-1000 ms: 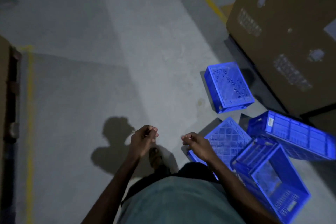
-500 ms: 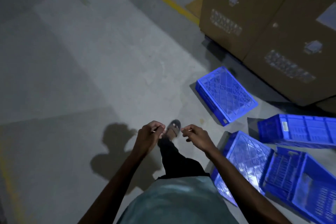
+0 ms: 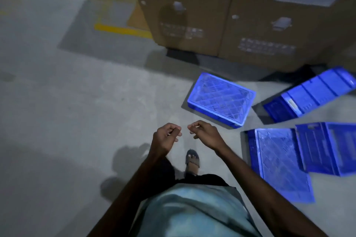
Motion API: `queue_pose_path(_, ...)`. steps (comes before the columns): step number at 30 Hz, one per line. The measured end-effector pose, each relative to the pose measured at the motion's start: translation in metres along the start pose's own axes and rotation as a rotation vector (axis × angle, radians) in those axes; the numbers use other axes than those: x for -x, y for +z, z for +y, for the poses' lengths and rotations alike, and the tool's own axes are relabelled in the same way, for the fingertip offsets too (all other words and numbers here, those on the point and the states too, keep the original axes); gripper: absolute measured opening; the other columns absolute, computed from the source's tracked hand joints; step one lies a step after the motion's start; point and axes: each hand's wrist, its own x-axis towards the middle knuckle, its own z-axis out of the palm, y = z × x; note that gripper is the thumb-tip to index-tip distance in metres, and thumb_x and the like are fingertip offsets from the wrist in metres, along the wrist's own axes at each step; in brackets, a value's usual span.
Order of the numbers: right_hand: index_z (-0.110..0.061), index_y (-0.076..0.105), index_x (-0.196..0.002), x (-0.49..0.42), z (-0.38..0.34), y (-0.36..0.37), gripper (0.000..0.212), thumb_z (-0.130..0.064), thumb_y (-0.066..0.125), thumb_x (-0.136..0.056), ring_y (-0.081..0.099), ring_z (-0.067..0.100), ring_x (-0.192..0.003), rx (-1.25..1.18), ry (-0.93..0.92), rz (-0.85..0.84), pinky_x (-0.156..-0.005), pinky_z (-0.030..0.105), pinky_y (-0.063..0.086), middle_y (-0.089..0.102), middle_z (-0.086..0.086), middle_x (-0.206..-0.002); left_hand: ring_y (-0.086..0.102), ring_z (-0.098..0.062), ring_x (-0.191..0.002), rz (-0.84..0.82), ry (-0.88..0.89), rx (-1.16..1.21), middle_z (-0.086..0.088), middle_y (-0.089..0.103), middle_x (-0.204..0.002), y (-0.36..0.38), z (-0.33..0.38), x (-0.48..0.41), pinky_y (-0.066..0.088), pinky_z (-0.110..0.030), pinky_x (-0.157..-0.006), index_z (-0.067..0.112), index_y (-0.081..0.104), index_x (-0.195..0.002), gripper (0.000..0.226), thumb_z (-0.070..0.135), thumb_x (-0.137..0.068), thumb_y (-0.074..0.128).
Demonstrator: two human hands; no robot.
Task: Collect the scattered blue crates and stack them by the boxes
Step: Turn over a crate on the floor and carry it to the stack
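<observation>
Several blue plastic crates lie scattered on the concrete floor at the right. One upturned crate (image 3: 221, 99) lies just beyond my right hand. Another upturned crate (image 3: 279, 163) lies at my right side, with a crate on its side (image 3: 327, 148) against it. A further crate (image 3: 310, 95) lies tipped by the boxes. My left hand (image 3: 165, 138) and my right hand (image 3: 204, 133) hang side by side in front of me, fingers loosely curled, holding nothing. Tall brown cardboard boxes (image 3: 240, 9) stand behind the crates.
A yellow floor line (image 3: 123, 30) runs left of the boxes. A dark pallet edge (image 3: 181, 56) shows under them. My sandalled foot (image 3: 192, 161) steps forward between my arms. Bare concrete floor (image 3: 77, 102) spreads to the left.
The view has swung right and closer, so the boxes and crates now lie straight ahead and nearer. Both hands stay loosely curled with nothing in them.
</observation>
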Motion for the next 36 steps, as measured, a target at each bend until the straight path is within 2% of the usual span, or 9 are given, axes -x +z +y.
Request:
queue_pose_path(3,-0.022,0.073,-0.097,-0.019,-0.001,-0.011,0.028,-0.050,0.069,-0.093,0.075,0.017,-0.086,-0.104,0.087,0.133,-0.095,0.042,0.057,0.079,0.001,-0.092,0.068,-0.005,-0.066,-0.137,0.002,-0.061,-0.011,0.076,-0.085,-0.004,0.020,-0.051,0.052,-0.017,-0.065,0.011,0.072,-0.093,0.012,0.010,-0.101,0.064)
queue_pose_path(6,-0.022,0.073,-0.098,-0.034,-0.002,-0.022,0.027,-0.048,0.068,-0.094,0.075,0.016,-0.085,-0.210,0.176,0.281,-0.091,0.036,0.057,0.079,-0.001,-0.092,0.071,-0.022,-0.079,-0.269,-0.017,-0.133,-0.020,0.076,-0.090,-0.007,0.033,-0.102,0.058,-0.031,-0.077,0.006,0.072,-0.096,0.011,0.009,-0.101,0.063)
queue_pose_path(11,-0.018,0.074,-0.104,-0.058,0.004,-0.032,0.027,-0.043,0.067,-0.097,0.075,0.016,-0.085,-0.433,0.340,0.582,-0.063,0.014,0.045,0.078,-0.001,-0.096,0.070,-0.028,-0.077,-0.553,-0.035,-0.314,-0.013,0.078,-0.087,-0.004,0.038,-0.194,0.059,-0.043,-0.084,0.006,0.073,-0.096,0.018,0.024,-0.097,0.069)
queue_pose_path(18,-0.017,0.074,-0.103,-0.137,0.054,-0.002,0.023,-0.038,0.067,-0.098,0.073,0.013,-0.077,-0.662,0.514,0.819,-0.072,0.026,0.050,0.079,0.001,-0.095,0.066,-0.015,-0.065,-0.769,0.127,-0.602,0.005,0.077,-0.076,0.044,0.013,-0.339,0.057,-0.034,-0.078,0.024,0.073,-0.085,0.017,0.039,-0.088,0.068)
queue_pose_path(25,-0.025,0.071,-0.090,-0.262,0.184,0.013,0.020,-0.044,0.067,-0.093,0.074,0.021,-0.089,-0.603,0.605,0.860,-0.091,0.044,0.057,0.078,-0.002,-0.089,0.074,-0.023,-0.076,-0.616,0.004,-0.692,0.010,0.075,-0.068,0.113,-0.111,-0.473,0.059,-0.039,-0.085,0.012,0.073,-0.089,0.038,0.047,-0.081,0.063)
queue_pose_path(29,-0.021,0.074,-0.097,-0.333,0.273,0.000,0.020,-0.039,0.067,-0.095,0.070,0.021,-0.099,-0.552,0.610,0.929,-0.090,0.032,0.052,0.076,-0.003,-0.096,0.072,-0.032,-0.099,-0.536,0.031,-0.808,-0.010,0.077,-0.097,0.151,-0.192,-0.531,0.056,-0.042,-0.093,0.021,0.065,-0.082,0.018,0.036,-0.092,0.063)
queue_pose_path(31,-0.020,0.074,-0.101,-0.366,0.321,-0.013,0.024,-0.041,0.065,-0.095,0.068,0.022,-0.104,-0.475,0.608,0.994,-0.094,0.033,0.050,0.076,-0.001,-0.100,0.069,-0.036,-0.099,-0.427,0.178,-0.837,-0.018,0.074,-0.102,0.166,-0.230,-0.556,0.052,-0.043,-0.090,0.018,0.065,-0.089,0.014,0.029,-0.097,0.062)
queue_pose_path(33,-0.018,0.073,-0.105,-0.394,0.363,-0.030,0.030,-0.044,0.063,-0.095,0.067,0.023,-0.104,-0.364,0.587,1.082,-0.095,0.033,0.048,0.076,0.003,-0.106,0.069,-0.042,-0.097,-0.238,0.297,-0.777,-0.024,0.072,-0.102,0.178,-0.268,-0.579,0.051,-0.047,-0.088,0.003,0.067,-0.098,0.027,0.029,-0.094,0.067)
queue_pose_path(36,-0.011,0.067,-0.121,-0.428,0.411,-0.063,0.039,-0.042,0.063,-0.099,0.062,0.020,-0.101,-0.220,0.529,1.196,-0.082,0.023,0.035,0.072,0.008,-0.119,0.062,-0.041,-0.111,-0.043,0.218,-0.678,-0.024,0.065,-0.117,0.196,-0.313,-0.617,0.043,-0.043,-0.095,-0.001,0.061,-0.122,0.043,0.030,-0.095,0.073)
